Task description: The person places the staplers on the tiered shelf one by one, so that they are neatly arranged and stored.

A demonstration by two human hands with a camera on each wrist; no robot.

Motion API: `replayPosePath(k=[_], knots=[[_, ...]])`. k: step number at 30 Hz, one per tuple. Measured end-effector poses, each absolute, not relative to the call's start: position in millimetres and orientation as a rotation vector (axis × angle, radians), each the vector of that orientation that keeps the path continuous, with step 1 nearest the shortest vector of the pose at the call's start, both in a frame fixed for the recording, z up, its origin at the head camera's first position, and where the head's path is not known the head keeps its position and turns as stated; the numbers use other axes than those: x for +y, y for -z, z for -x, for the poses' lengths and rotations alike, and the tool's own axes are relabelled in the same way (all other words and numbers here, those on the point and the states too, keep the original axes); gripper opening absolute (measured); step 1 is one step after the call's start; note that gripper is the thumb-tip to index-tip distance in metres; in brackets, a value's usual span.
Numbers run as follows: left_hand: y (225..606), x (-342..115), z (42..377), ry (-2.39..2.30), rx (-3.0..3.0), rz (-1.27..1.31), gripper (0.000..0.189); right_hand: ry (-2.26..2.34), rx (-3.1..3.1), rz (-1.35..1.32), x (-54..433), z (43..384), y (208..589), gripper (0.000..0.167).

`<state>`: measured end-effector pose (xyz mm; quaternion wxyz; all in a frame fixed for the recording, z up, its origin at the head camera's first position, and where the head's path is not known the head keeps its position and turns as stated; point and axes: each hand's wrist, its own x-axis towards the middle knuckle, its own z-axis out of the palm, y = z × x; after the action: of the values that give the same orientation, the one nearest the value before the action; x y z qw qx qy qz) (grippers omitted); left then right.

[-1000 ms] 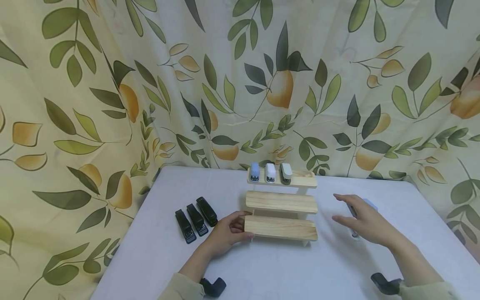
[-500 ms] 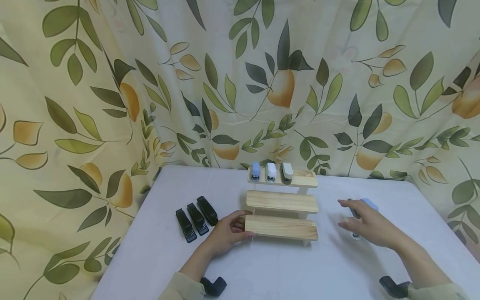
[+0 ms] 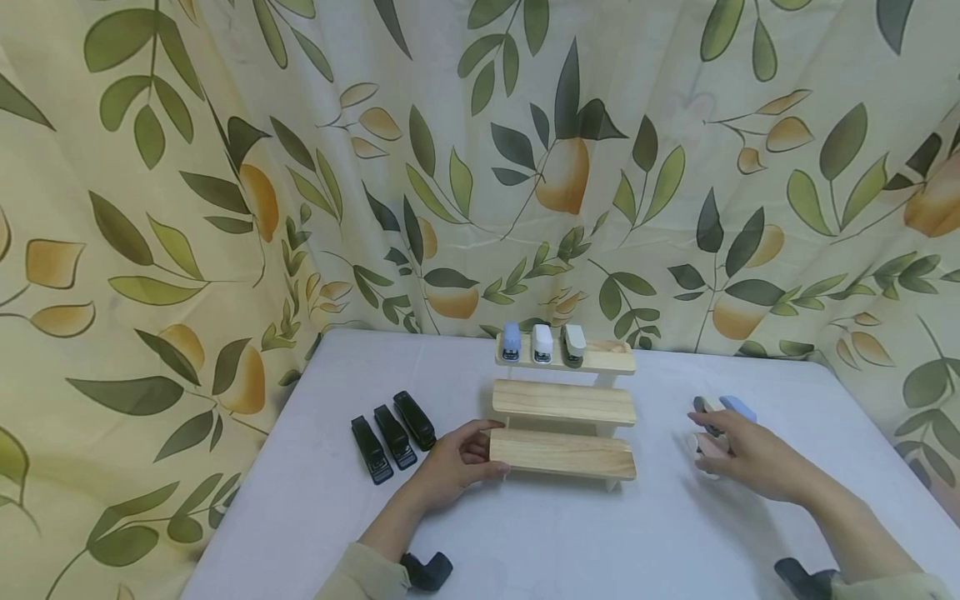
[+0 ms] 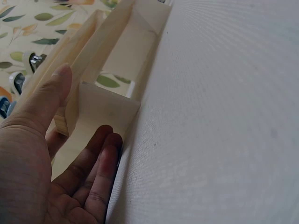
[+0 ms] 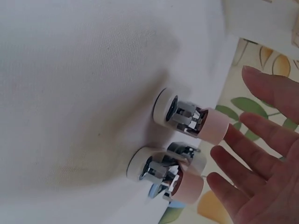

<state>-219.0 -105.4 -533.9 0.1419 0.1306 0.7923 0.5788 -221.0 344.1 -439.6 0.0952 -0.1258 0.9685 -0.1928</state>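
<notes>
My left hand [image 3: 453, 468] grips the left end of the lowest step of a three-step wooden stand [image 3: 562, 452]; in the left wrist view its thumb lies along the wood, with fingers by the white side support [image 4: 107, 105]. Open over the table's right side, my right hand [image 3: 761, 457] reaches above a group of small staplers. Two with pink tops, one stapler [image 5: 215, 126] and another stapler [image 5: 188, 186], stand near its fingertips. Beyond the hand, a blue stapler [image 3: 738, 407] and a dark-and-pale stapler [image 3: 703, 407] show, partly covered.
On the stand's top step sit a blue stapler [image 3: 511, 342], a white stapler [image 3: 542, 342] and a white-and-grey stapler [image 3: 573, 346]. Three black staplers [image 3: 393, 437] lie left of my left hand. A leaf-patterned curtain [image 3: 480, 167] hangs behind the white table [image 3: 555, 542].
My right hand has moved right and slightly down over the staplers, uncovering more of them. The left hand keeps its place on the stand.
</notes>
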Motion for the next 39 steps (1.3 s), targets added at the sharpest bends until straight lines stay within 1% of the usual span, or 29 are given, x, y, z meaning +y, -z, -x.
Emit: replayPosePath(k=[5, 18, 28, 39], knots=[[533.5, -105.4, 219.3, -1.674, 2.284, -0.377, 0.060, 0.556, 2.841, 0.355, 349.7, 223.7, 441.2, 0.076], [534.2, -105.3, 220.2, -1.670, 2.284, -0.375, 0.060, 0.507, 2.809, 0.334, 359.0, 229.7, 443.5, 0.071], [532.9, -105.0, 219.1, -1.672, 2.284, -0.367, 0.060, 0.489, 2.784, 0.326, 361.3, 235.9, 446.8, 0.072], [530.7, -105.5, 217.8, -1.679, 2.273, -0.369, 0.061, 0.470, 2.739, 0.317, 357.1, 239.4, 447.8, 0.069]])
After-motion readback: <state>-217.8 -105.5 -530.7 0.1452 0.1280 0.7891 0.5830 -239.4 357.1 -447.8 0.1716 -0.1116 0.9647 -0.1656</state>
